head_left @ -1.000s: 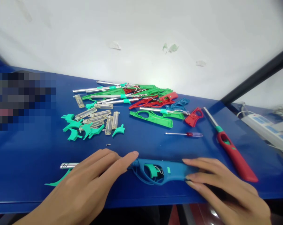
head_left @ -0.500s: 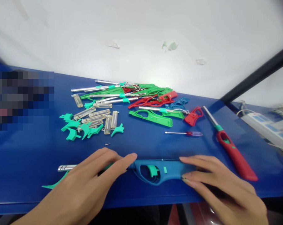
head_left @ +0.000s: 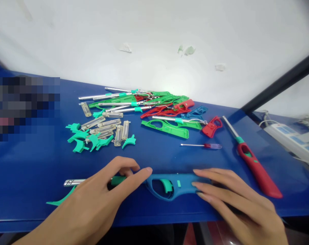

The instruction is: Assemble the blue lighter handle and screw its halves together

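A blue gas lighter (head_left: 188, 182) with a teal trigger lies across the near part of the table, its metal tube (head_left: 74, 182) pointing left. My left hand (head_left: 98, 195) is closed about the front of it, thumb at the tip of the blue body and forefinger bent near the green collar. My right hand (head_left: 238, 200) grips the rear of the handle, with fingertips along its top and near face; the handle's end is hidden under that hand. A curved teal piece (head_left: 63, 197) lies beneath the tube, partly behind my left wrist.
A red lighter (head_left: 258, 170) lies at right, a screwdriver (head_left: 201, 145) left of it. Farther back are clear fuel tanks (head_left: 109, 123), teal triggers (head_left: 80, 144), green half-shells (head_left: 167, 129), red half-shells (head_left: 212, 127) and metal tubes (head_left: 113, 96). A power strip (head_left: 292, 139) stands far right.
My left forefinger has lifted and bent, showing more of the green collar. My right fingers have slid slightly left along the handle. The small screw beyond my left hand is now hidden.
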The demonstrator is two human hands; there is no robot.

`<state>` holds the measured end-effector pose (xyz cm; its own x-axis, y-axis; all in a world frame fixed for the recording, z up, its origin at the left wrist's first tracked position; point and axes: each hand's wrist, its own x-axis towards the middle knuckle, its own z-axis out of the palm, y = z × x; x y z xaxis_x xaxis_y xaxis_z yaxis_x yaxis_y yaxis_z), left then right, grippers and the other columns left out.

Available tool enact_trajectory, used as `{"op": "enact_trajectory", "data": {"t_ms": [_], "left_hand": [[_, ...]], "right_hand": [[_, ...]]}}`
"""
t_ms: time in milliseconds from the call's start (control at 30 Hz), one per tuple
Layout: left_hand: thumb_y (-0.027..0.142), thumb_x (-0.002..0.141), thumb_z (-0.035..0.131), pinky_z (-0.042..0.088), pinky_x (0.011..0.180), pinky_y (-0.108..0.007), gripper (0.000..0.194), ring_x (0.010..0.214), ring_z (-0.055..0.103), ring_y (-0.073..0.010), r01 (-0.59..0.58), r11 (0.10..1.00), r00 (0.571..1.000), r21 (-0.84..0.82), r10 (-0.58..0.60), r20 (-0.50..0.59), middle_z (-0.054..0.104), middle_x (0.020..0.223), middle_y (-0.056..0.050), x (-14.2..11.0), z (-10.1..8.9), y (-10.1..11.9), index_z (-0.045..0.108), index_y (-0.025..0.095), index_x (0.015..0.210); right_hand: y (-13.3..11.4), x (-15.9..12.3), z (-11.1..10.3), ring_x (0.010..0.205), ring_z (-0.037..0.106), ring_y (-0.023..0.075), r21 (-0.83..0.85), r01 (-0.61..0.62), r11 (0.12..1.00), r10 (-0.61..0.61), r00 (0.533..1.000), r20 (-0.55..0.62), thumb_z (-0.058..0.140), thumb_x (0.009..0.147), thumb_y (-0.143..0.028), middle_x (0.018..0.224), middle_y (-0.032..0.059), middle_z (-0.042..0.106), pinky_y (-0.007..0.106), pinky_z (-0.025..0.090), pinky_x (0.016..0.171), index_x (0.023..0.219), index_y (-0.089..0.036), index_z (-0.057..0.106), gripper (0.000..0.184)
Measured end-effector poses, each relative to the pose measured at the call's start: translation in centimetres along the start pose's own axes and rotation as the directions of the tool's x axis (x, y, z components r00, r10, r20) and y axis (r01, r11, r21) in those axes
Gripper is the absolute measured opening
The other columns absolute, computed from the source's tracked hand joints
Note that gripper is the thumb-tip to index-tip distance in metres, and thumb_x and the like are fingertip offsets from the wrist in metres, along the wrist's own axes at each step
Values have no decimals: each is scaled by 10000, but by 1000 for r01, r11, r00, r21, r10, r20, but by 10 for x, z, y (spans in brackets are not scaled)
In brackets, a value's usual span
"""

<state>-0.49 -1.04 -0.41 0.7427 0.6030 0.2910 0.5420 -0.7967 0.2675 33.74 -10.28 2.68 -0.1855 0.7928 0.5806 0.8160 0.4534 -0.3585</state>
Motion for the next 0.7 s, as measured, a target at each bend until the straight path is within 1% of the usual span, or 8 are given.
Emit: {"op": "enact_trajectory", "data": {"t_ms": [100, 200, 333, 433, 533, 633, 700], "left_hand": [[34, 1016, 389, 600, 697, -120, 798, 808, 746, -84, -3, 1000, 1000, -7, 3, 13, 652, 1465, -36, 1, -3, 0, 492, 448, 1691], [-6, 955, 367, 613, 735, -135, 854, 786, 732, -88, -20, 1000, 1000, -7, 20, -2, 662, 1449, -37, 4, -4, 0, 520, 434, 1671], [-10, 922, 377, 627, 791, -149, 861, 836, 746, -108, -24, 999, 1000, -42, 23, -9, 677, 1427, -38, 6, 0, 0, 539, 409, 1656], [10, 938, 396, 644, 922, -188, 819, 973, 768, -139, -39, 998, 999, -44, 39, -16, 673, 1434, -41, 5, 2, 0, 553, 394, 1645], [15, 960, 403, 629, 1066, -245, 793, 1152, 749, -175, -52, 998, 999, -17, 52, -4, 660, 1454, -53, 1, 3, 0, 549, 374, 1651], [29, 1024, 391, 606, 1153, -306, 771, 1278, 699, -203, -81, 997, 997, -11, 82, 17, 649, 1515, -60, -3, 3, -1, 487, 374, 1708], [-1, 1035, 371, 589, 1180, -318, 798, 1313, 664, -200, -95, 995, 995, -12, 95, 16, 649, 1543, -43, -2, 4, -2, 456, 384, 1730]], "right_hand": [[-1, -1, 0, 1166, 812, 120, -2, -8, 1000, 8, 1000, 3, 680, 1117, -225, 1267, -46, 861, 195, 628, 1080, 1194, -342, 867, 233], [-3, -1, 0, 1150, 823, 146, 15, -27, 1000, 27, 1000, 12, 695, 1100, -217, 1270, -32, 862, 216, 669, 1012, 1193, -351, 876, 244], [-5, 4, 1, 1107, 836, 158, 26, -20, 999, 19, 1000, 13, 704, 1097, -231, 1243, -26, 870, 227, 691, 967, 1179, -359, 884, 235], [-5, 5, 1, 1106, 833, 148, 23, -24, 999, 24, 1000, 10, 703, 1103, -240, 1231, -33, 871, 214, 685, 969, 1171, -366, 885, 231], [-4, 3, 2, 1131, 824, 132, 31, -41, 999, 41, 999, 22, 711, 1100, -249, 1249, -49, 863, 195, 664, 1008, 1193, -377, 878, 230], [-2, -1, 3, 1146, 815, 116, 37, -82, 996, 81, 996, 33, 738, 1087, -267, 1261, -77, 855, 173, 644, 1028, 1220, -407, 864, 231], [-1, -3, 4, 1151, 814, 109, 30, -111, 993, 110, 993, 31, 750, 1085, -296, 1252, -95, 857, 165, 631, 1049, 1219, -419, 859, 213]]}}
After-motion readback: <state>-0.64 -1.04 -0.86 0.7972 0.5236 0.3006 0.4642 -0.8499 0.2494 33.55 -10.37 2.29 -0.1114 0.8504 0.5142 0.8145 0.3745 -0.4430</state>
